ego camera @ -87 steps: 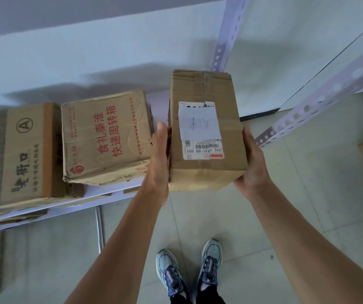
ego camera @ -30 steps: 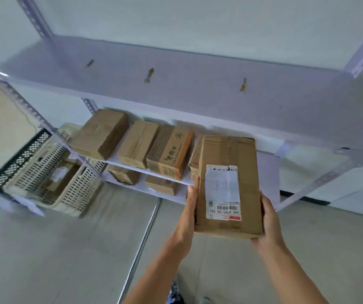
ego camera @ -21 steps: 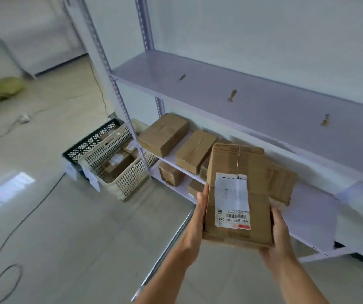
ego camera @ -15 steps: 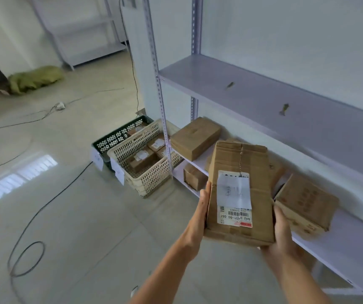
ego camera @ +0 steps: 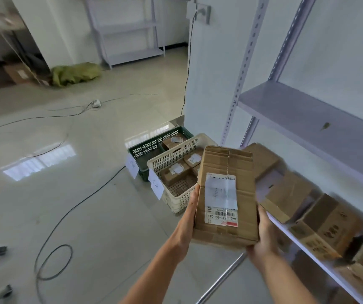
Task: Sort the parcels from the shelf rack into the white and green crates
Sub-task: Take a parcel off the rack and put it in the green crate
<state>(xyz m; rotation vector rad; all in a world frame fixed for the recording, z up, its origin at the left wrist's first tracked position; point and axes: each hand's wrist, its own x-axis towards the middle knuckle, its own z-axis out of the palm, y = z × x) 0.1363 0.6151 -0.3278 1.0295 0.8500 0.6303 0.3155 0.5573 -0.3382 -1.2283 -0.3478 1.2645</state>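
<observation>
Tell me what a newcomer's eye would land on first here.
A labelled cardboard parcel fills the centre foreground, held between the left hand and right hand. Beyond it on the floor stand a white crate and a green crate, side by side, both holding parcels.

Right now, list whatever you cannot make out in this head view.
Head view:
- Writing on the white slip on the held parcel: blurred.
- Paper tags on the white crate and green crate: too small to read.
- Part of the white crate: behind the held parcel.
- Shelf parcels: motion-blurred, cut by the right edge.
</observation>
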